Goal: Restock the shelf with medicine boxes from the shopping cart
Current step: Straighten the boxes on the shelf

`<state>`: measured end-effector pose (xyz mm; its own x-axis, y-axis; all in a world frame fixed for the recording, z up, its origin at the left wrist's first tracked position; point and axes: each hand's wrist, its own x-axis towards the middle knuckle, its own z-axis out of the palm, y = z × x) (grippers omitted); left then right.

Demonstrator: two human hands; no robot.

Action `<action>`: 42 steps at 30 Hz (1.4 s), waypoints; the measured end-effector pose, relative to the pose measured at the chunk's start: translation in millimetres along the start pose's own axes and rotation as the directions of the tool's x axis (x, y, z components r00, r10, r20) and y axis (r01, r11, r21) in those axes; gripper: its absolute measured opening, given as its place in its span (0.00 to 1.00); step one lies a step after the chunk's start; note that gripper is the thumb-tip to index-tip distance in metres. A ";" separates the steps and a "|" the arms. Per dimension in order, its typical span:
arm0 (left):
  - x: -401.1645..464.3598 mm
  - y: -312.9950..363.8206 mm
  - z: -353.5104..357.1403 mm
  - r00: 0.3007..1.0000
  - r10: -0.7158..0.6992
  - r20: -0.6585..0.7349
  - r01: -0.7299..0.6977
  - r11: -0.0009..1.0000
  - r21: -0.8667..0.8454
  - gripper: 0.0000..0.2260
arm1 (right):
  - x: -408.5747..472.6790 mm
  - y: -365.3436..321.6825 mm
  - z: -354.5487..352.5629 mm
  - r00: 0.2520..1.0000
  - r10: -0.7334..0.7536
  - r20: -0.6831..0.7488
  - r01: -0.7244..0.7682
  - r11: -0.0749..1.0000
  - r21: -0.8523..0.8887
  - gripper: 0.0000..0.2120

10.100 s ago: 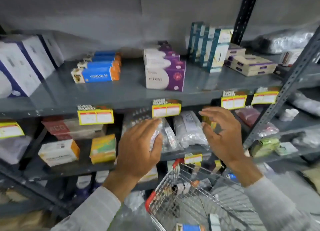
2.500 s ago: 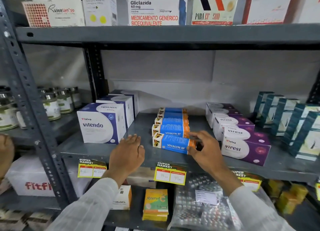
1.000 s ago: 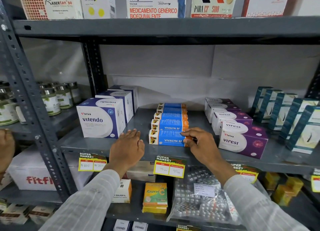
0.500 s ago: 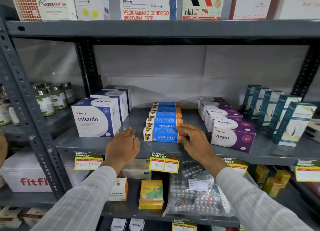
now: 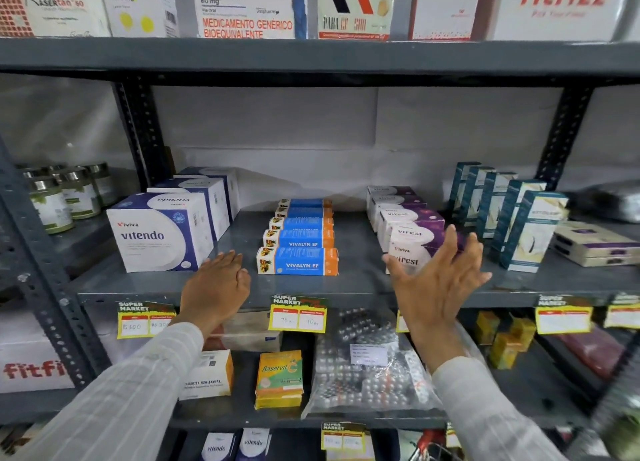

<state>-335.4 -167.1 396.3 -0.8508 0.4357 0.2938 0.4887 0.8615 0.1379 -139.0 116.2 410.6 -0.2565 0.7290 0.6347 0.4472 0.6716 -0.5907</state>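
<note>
A row of blue and orange Vivalyn EF boxes lies on the middle grey shelf, front to back. My left hand rests flat, palm down, on the shelf edge between the white Vitendo boxes and the Vivalyn row. My right hand is raised with fingers spread in front of the purple Viresi boxes, holding nothing. A bit of the shopping cart, with a red corner, shows at the bottom edge.
Teal and white boxes stand at the right of the shelf, with flat beige boxes beyond them. Jars fill the left bay. Large boxes line the top shelf. Below are blister packs in a bag and an orange Raservit box.
My right hand has let go of the front Vivalyn EF box and moved right and up, fingers spread, in front of the purple boxes. My left hand has stayed on the shelf edge.
</note>
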 end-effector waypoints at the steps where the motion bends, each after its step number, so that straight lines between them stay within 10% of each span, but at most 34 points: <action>1: 1.1 -0.9 0.7 1.000 0.001 0.004 -0.001 1.000 -0.001 0.25 | -1.1 -0.8 3.7 0.998 0.043 0.034 -0.043 0.999 -0.004 0.56; 42: -1.1 1.9 -1.6 0.999 -0.010 -0.032 0.009 0.999 -0.040 0.25 | 21.8 19.0 9.9 0.992 0.015 0.126 -0.027 0.995 0.094 0.51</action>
<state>-333.2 -166.4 397.7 -0.8490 0.4181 0.3229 0.4884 0.8543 0.1780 -144.6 146.2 408.3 -0.3557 0.7497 0.5581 0.3717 0.6614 -0.6515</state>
